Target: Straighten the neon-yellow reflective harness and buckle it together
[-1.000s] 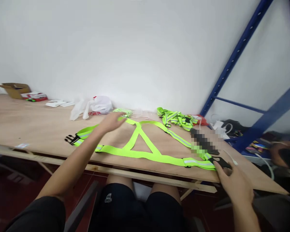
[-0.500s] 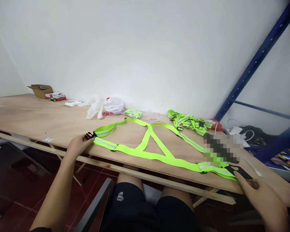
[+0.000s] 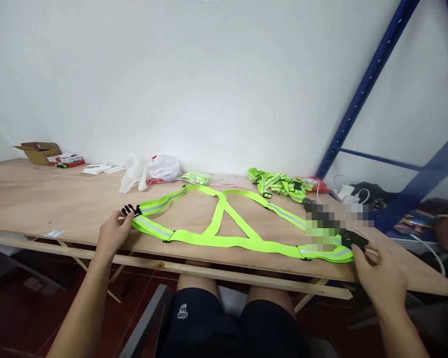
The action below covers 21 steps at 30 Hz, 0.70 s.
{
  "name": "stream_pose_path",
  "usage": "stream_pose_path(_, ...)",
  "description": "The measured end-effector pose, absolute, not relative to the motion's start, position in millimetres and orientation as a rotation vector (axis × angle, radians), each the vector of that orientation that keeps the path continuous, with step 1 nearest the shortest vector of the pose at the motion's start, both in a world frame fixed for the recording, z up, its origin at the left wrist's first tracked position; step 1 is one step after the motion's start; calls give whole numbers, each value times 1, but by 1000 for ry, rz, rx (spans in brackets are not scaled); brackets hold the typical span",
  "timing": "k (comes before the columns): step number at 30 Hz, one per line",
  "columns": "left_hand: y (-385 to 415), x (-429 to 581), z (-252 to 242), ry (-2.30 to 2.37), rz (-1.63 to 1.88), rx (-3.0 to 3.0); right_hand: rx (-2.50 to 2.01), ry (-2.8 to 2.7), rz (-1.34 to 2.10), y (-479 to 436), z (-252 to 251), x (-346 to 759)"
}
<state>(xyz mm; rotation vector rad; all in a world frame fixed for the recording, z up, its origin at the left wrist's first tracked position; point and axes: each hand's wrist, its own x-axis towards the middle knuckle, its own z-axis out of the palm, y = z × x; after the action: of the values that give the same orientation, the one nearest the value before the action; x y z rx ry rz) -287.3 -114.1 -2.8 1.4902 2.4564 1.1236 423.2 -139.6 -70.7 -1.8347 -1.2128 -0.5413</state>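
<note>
A neon-yellow reflective strap vest (image 3: pixel 224 233) lies spread flat on the plywood table (image 3: pixel 59 199), with grey reflective bands and a triangle of straps in its middle. My left hand (image 3: pixel 114 231) pinches the black buckle (image 3: pixel 129 210) at the vest's left end. At the right end, my right hand (image 3: pixel 379 276) grips the other black buckle (image 3: pixel 354 241) near the table's front edge. A blurred patch hides part of the right strap.
More folded neon vests (image 3: pixel 280 184) lie at the back, next to a small bundle (image 3: pixel 196 177). White plastic bags (image 3: pixel 149 170), papers and a cardboard box (image 3: pixel 39 151) sit along the wall. A blue rack (image 3: pixel 366 89) and cables stand on the right.
My left hand left the vest's top and took the left buckle. My right hand closed on the right buckle, pulling the vest taut and flatter.
</note>
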Motion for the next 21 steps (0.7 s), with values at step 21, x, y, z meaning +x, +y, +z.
stream_pose_path(21,-123,-54,-33,1111,975,2518,-1214,-2086,-79,-133,-38,217)
